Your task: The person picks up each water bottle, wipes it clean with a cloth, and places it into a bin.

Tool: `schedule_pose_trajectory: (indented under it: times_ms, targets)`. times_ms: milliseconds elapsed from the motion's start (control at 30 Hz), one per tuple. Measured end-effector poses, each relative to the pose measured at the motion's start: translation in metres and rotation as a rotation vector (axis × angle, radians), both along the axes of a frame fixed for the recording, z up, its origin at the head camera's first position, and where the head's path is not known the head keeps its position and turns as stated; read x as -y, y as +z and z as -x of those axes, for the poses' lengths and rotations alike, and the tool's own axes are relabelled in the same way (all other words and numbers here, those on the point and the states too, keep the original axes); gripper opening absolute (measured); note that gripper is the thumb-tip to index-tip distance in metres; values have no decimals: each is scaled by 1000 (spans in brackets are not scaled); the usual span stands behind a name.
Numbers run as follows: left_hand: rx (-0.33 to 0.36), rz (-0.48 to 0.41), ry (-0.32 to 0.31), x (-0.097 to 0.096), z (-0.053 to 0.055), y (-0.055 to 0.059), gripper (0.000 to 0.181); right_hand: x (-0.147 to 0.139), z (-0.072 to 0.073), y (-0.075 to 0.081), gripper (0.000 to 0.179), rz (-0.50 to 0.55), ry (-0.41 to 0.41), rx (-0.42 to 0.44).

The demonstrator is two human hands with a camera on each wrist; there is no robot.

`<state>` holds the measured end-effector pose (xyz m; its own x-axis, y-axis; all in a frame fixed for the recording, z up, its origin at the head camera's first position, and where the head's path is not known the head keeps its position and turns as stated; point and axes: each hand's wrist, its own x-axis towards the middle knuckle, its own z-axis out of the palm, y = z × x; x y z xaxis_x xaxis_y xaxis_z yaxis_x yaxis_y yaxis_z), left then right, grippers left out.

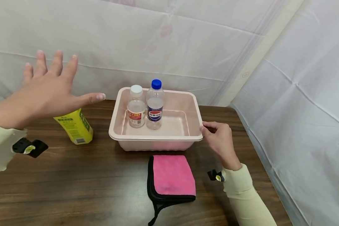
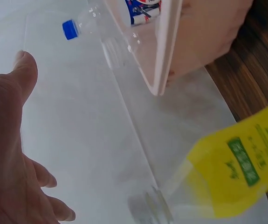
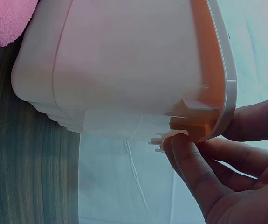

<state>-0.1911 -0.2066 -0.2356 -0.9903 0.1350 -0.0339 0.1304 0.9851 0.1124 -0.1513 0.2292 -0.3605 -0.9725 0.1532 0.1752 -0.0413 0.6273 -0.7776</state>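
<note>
A pale pink plastic basin point(image 1: 169, 138) stands on the wooden table, with two clear bottles upright inside its left half. One bottle point(image 1: 136, 106) has a white cap and a red label, the other bottle point(image 1: 155, 105) a blue cap and a blue Pepsi-style label. My right hand point(image 1: 218, 138) pinches the basin's right rim between thumb and fingers, as the right wrist view also shows. With fingers spread, my left hand point(image 1: 49, 84) is raised above a yellow-labelled bottle point(image 1: 77, 127) left of the basin. The hand hides that bottle's top in the head view; the left wrist view shows its cap.
In front of the basin lies a folded pink cloth point(image 1: 173, 175) with black edging and a loop. White sheeting point(image 1: 186, 47) hangs behind the table point(image 1: 82, 185) and along its right side.
</note>
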Motion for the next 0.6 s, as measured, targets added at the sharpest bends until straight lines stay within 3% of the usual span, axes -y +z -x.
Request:
schedule_pose_trajectory:
  times_ms: [367, 600]
  targets:
    - [-49, -32, 62, 29, -7, -11, 127, 2, 0, 0, 21, -5, 3, -1]
    - [-71, -62, 60, 40, -9, -28, 132, 2, -2, -1, 21, -6, -3, 8]
